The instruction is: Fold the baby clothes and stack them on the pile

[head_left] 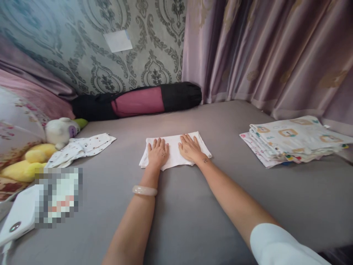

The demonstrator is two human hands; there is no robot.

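A folded white cloth (174, 151), perhaps a small garment, lies flat on the grey bed sheet (193, 206) in front of me. My left hand (158, 152) rests palm down on its left part, fingers spread. On the right part lies my right hand (190, 148), also flat with fingers apart. Both palms touch the cloth, and neither hand grips it. A pale bangle (145, 190) circles my left wrist. Whatever is under the palms is hidden.
To the right sits a stack of folded printed cloths (298, 138). A spotted white garment (82, 147), a white plush toy (60, 131), a yellow plush toy (26, 167) and a white power bank (22, 211) are at the left. A black and maroon long bag (138, 102) lies along the wall.
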